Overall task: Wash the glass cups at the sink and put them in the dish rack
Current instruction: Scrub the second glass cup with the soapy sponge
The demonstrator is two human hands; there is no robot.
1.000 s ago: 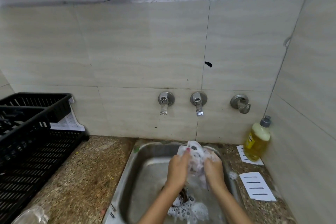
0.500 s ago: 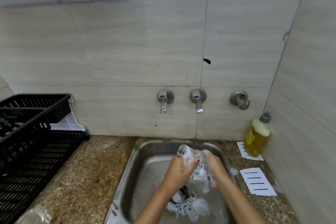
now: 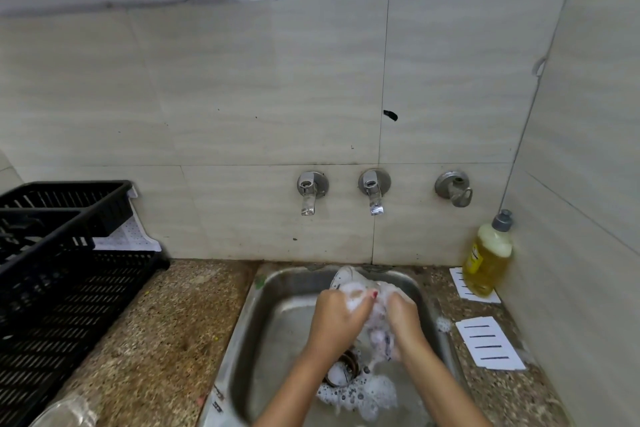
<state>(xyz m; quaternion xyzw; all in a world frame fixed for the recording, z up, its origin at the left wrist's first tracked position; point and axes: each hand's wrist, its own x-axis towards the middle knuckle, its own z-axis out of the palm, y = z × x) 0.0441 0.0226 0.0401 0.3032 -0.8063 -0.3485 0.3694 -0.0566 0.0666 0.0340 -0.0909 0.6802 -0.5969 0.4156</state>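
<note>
Left hand (image 3: 337, 317) and right hand (image 3: 405, 321) both grip a cup (image 3: 346, 279) over the sink (image 3: 270, 322). White soap foam covers the cup.

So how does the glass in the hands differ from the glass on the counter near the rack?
The glass in the hands is covered with foam; the glass on the counter looks clear. The first is held over the sink by the left hand and right hand; the second sits untouched beside the dish rack. Both are glass.
</note>
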